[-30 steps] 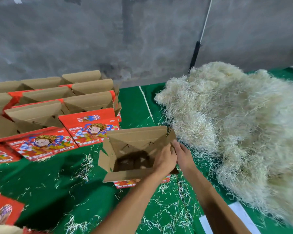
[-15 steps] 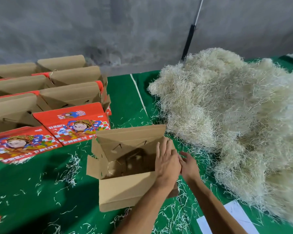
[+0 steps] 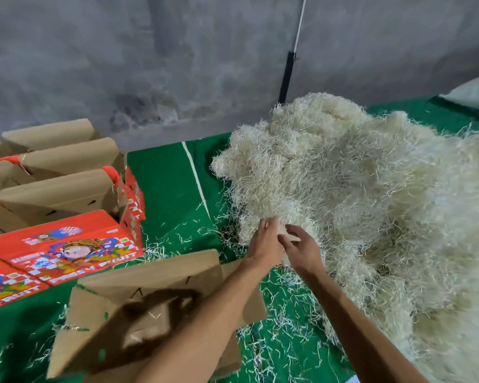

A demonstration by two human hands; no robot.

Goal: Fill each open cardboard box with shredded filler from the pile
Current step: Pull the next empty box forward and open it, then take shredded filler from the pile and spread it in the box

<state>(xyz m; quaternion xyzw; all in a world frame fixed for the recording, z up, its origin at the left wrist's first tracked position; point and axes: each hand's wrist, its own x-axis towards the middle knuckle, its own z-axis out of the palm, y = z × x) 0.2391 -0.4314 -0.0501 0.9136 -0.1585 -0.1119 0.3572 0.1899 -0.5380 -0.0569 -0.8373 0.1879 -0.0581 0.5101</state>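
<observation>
Reaching at the pile (image 3: 371,189) edge, both hands (image 3: 266,241) (image 3: 302,250) loosely open; open box (image 3: 150,313) beside them.

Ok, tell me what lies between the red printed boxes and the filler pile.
Head view: green cloth with a white line and stray shreds between red boxes and pile.

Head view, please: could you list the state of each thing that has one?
Near cardboard box: open, almost empty.
Filler pile: heaped, loose.
Left hand: open, at the pile's edge.
Right hand: open, at the pile's edge.
Far boxes: flaps up, contents hidden.
</observation>
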